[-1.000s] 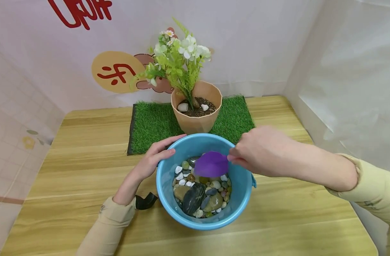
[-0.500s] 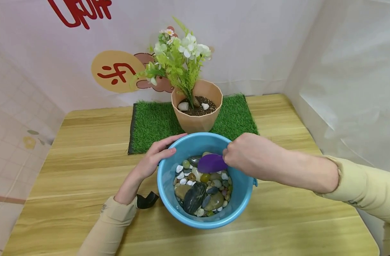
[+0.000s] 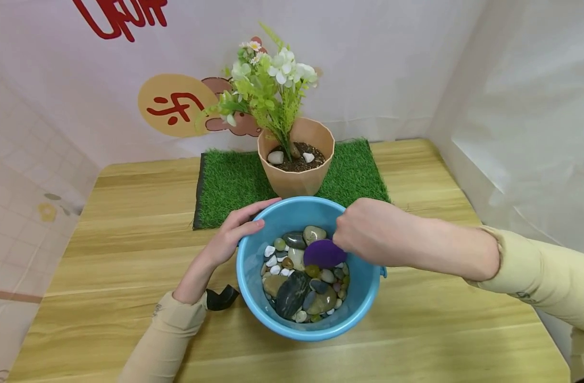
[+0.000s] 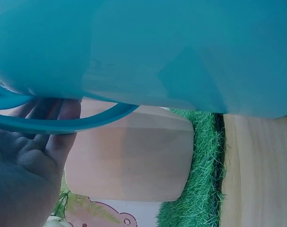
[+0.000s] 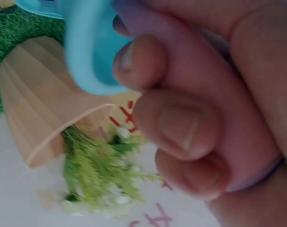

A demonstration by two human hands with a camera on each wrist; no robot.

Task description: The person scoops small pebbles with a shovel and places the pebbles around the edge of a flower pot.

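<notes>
A blue bucket (image 3: 307, 334) stands on the table with stones of several sizes and colours inside. My left hand (image 3: 225, 239) holds its left rim, thumb over the edge; in the left wrist view the fingers lie against the outer wall, behind the bucket's blue handle (image 4: 86, 124). My right hand (image 3: 380, 231) reaches over the right rim and grips a small purple shovel (image 3: 324, 252). The shovel's blade is down among the stones beside a large dark stone (image 3: 292, 294). The right wrist view shows the fingers curled round the shovel's handle (image 5: 204, 85).
Behind the bucket a peach flowerpot (image 3: 294, 181) with soil, a few stones and white flowers (image 3: 282, 69) stands on a green turf mat (image 3: 230, 183). A black curved piece (image 3: 221, 299) lies left of the bucket, by the left sleeve. White sheeting (image 3: 526, 117) borders the table.
My right hand has moved lower and a little left, bringing the purple shovel's blade down among the stones. A pale stone behind it has come into view. The left hand keeps its place.
</notes>
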